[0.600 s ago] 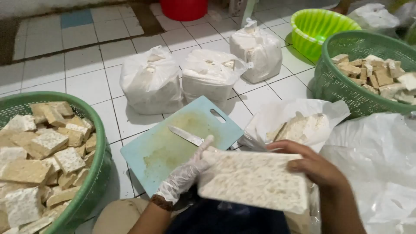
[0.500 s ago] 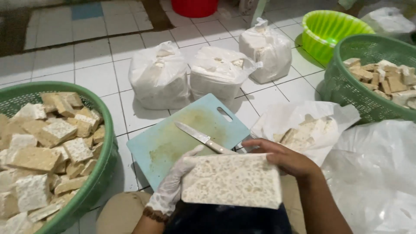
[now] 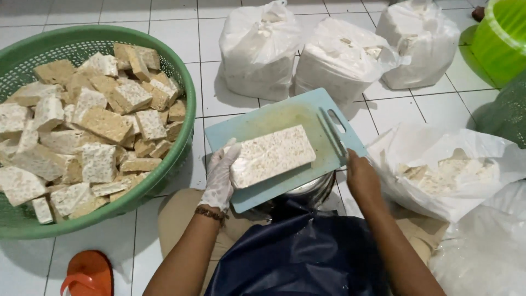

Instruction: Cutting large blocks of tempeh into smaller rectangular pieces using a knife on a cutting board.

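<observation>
White floor tiles are lying under our light-blue cutting board (image 3: 307,118), where the tempeh block (image 3: 271,155) is resting. Our gloved left hand (image 3: 221,176) is pressing its end; our bare right hand (image 3: 361,178) is gripping the knife (image 3: 330,131).

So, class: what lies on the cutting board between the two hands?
In the head view, a pale speckled slab lies between the gloved left hand and bare right hand.
</observation>
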